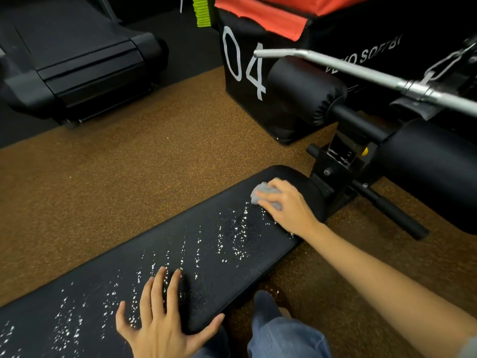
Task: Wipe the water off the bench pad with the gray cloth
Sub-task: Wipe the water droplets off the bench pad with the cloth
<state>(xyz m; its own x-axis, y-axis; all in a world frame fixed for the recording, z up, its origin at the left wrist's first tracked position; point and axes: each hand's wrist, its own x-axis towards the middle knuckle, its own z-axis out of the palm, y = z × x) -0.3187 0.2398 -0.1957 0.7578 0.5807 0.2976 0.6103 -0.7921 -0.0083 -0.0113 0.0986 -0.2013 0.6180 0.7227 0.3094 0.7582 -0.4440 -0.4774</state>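
Plainly, from the head camera we see a black bench pad (165, 257) running from the lower left corner up toward the middle right, its lower left end cut off by the frame edge. Beads of water (232, 239) lie scattered in streaks along most of its top. Our right hand (286, 205) rests at the far end of the pad, fingers curled over a bunched gray cloth (263, 193); only a crumpled part of the cloth shows past the fingers, the rest is hidden under the palm. Our left hand (162, 324) lies flat on the near part of the pad with fingers spread and straight, holding nothing, thumb hooked over the near edge; its wrist is cut off at the bottom. Below it we see jeans (281, 337), only partly in view. Beyond the pad stand padded black rollers (307, 91) on the bench frame, a steel bar (361, 68) crossing above them, and a black box marked 04 (244, 58) whose side lettering is partly blocked by the bar. A treadmill (77, 58) sits at upper left, cut off by the frame.
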